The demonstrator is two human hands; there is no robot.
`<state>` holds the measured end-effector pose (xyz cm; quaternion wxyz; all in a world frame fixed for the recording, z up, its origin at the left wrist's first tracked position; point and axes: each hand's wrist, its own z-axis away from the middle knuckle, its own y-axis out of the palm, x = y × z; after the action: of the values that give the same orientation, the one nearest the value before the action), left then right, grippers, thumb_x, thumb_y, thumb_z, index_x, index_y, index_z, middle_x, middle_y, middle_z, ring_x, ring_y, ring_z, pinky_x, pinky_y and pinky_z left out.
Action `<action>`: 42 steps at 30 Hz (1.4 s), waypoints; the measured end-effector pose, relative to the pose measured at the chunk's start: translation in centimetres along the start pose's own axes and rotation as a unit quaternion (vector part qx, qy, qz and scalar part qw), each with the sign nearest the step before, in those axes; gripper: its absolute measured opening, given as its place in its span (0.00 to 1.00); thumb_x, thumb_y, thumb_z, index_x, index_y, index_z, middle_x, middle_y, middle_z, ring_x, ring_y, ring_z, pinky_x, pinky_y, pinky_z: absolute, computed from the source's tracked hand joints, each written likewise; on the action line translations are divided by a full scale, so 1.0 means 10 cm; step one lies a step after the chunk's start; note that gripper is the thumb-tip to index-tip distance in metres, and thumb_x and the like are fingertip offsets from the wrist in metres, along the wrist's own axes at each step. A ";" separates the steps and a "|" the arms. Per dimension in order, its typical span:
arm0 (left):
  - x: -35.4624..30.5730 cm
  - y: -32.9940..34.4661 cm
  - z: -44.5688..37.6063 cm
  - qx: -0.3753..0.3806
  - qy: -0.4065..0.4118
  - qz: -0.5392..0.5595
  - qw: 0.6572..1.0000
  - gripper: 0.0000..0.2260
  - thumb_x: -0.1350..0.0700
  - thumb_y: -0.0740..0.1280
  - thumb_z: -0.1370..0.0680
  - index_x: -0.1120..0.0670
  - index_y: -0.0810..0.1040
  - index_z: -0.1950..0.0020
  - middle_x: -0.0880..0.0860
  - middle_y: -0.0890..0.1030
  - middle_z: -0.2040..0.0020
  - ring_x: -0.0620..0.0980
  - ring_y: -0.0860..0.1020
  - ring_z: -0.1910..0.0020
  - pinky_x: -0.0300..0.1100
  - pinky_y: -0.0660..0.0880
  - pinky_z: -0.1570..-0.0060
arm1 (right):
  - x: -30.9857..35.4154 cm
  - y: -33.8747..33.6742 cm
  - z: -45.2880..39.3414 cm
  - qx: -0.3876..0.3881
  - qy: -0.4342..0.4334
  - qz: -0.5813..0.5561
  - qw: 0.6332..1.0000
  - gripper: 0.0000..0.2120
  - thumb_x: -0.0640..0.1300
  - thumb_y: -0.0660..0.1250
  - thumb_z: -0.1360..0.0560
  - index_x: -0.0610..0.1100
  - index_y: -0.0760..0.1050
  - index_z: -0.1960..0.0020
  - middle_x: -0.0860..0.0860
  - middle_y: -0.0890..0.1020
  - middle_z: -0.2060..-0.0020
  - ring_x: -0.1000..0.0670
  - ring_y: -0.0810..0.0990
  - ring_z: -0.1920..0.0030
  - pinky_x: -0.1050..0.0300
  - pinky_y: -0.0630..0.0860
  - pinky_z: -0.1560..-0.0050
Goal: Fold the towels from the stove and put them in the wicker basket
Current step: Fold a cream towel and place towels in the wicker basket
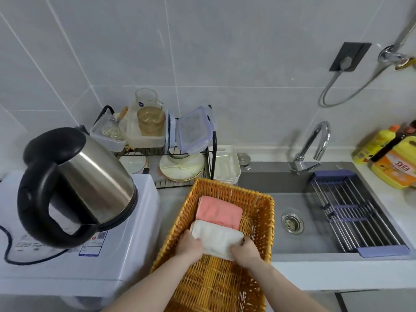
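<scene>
A wicker basket [258,212] stands on the counter in front of me, beside the sink. A folded pink towel [219,211] lies at its far end. Just nearer, a folded white towel [217,238] lies inside the basket. My left hand [189,246] grips the white towel's left end, and my right hand [245,249] grips its right end. Both hands are down inside the basket. No stove is in view.
A steel kettle [76,183] sits on a white appliance [135,255] at the left. Behind the basket is a dish rack [162,152] with plates and containers. To the right are the sink [292,221], its faucet [315,145], a roll-up drying rack [355,210] and yellow detergent bottles [391,161].
</scene>
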<state>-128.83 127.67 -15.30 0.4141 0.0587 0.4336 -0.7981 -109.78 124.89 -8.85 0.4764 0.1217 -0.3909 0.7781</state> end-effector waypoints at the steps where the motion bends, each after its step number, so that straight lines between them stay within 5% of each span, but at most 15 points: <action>1: -0.11 -0.10 0.19 -0.008 0.002 -0.003 1.000 0.23 0.50 0.57 0.23 0.55 0.73 0.29 0.55 0.79 0.35 0.58 0.79 0.38 0.50 0.78 0.39 | 0.00 0.01 0.00 -0.013 -0.001 -0.006 1.000 0.18 0.40 0.64 0.21 0.39 0.72 0.32 0.48 0.77 0.48 0.49 0.76 0.49 0.56 0.74 0.48; 4: -0.22 -0.16 0.41 -0.023 0.018 -0.026 0.999 0.21 0.52 0.59 0.17 0.56 0.67 0.25 0.55 0.73 0.29 0.57 0.74 0.31 0.49 0.73 0.34 | -0.06 0.02 -0.03 -0.025 0.004 -0.020 0.999 0.27 0.44 0.65 0.25 0.41 0.68 0.26 0.46 0.80 0.40 0.44 0.81 0.43 0.51 0.79 0.43; 9: -0.09 -0.20 0.51 -0.035 0.112 -0.063 0.991 0.30 0.51 0.59 0.16 0.52 0.51 0.17 0.53 0.62 0.20 0.56 0.69 0.26 0.49 0.70 0.28 | -0.10 0.06 0.00 -0.034 -0.026 -0.023 0.999 0.26 0.45 0.68 0.25 0.44 0.71 0.28 0.50 0.83 0.47 0.49 0.83 0.53 0.57 0.80 0.56; 13: -0.02 -0.28 0.53 -0.056 0.174 -0.194 0.964 0.38 0.56 0.63 0.18 0.54 0.41 0.16 0.54 0.55 0.18 0.55 0.78 0.35 0.47 0.79 0.45 | -0.08 0.09 0.00 -0.047 -0.022 0.023 0.998 0.26 0.50 0.68 0.24 0.43 0.72 0.29 0.48 0.81 0.43 0.47 0.82 0.47 0.52 0.81 0.48; 17: -0.09 -0.38 0.67 -0.073 0.258 -0.270 0.925 0.38 0.62 0.65 0.23 0.52 0.50 0.18 0.50 0.47 0.19 0.52 0.80 0.49 0.46 0.80 0.56 | -0.04 0.08 0.08 -0.058 -0.032 0.044 0.997 0.27 0.52 0.68 0.24 0.42 0.70 0.29 0.47 0.81 0.41 0.45 0.81 0.44 0.50 0.80 0.44; 22: -0.14 -0.39 0.75 -0.059 0.344 -0.297 0.889 0.29 0.64 0.62 0.23 0.48 0.63 0.23 0.50 0.55 0.21 0.55 0.60 0.25 0.51 0.68 0.30 | -0.07 0.14 0.19 -0.052 -0.080 0.079 0.992 0.41 0.50 0.68 0.23 0.42 0.47 0.19 0.41 0.67 0.27 0.40 0.72 0.30 0.48 0.71 0.30; 26: -0.08 -0.35 0.74 0.007 0.320 -0.268 0.909 0.27 0.63 0.61 0.23 0.48 0.66 0.24 0.48 0.63 0.25 0.52 0.60 0.25 0.49 0.69 0.30 | -0.04 0.16 0.29 -0.027 -0.102 0.118 0.987 0.44 0.50 0.67 0.22 0.44 0.40 0.19 0.39 0.63 0.26 0.39 0.71 0.30 0.48 0.68 0.28; 34: -0.13 -0.53 0.93 -0.021 0.362 -0.203 0.909 0.22 0.57 0.62 0.20 0.46 0.70 0.25 0.44 0.64 0.24 0.48 0.60 0.25 0.43 0.64 0.25 | -0.04 -0.16 0.69 -0.096 -0.197 0.079 0.972 0.38 0.55 0.66 0.21 0.47 0.51 0.19 0.51 0.59 0.22 0.49 0.64 0.24 0.54 0.64 0.26; 42: -0.46 -0.53 1.55 0.002 0.424 -0.183 0.887 0.18 0.53 0.63 0.19 0.39 0.73 0.30 0.39 0.64 0.25 0.43 0.60 0.26 0.45 0.58 0.23 | -0.47 -0.70 1.32 -0.184 -0.201 -0.049 0.961 0.30 0.55 0.68 0.22 0.56 0.60 0.24 0.59 0.67 0.31 0.58 0.75 0.39 0.54 0.77 0.38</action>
<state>-125.45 120.48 -0.26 0.0371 0.3121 0.5694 -0.7596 -103.87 113.98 0.74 0.4395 0.2047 -0.6088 0.6280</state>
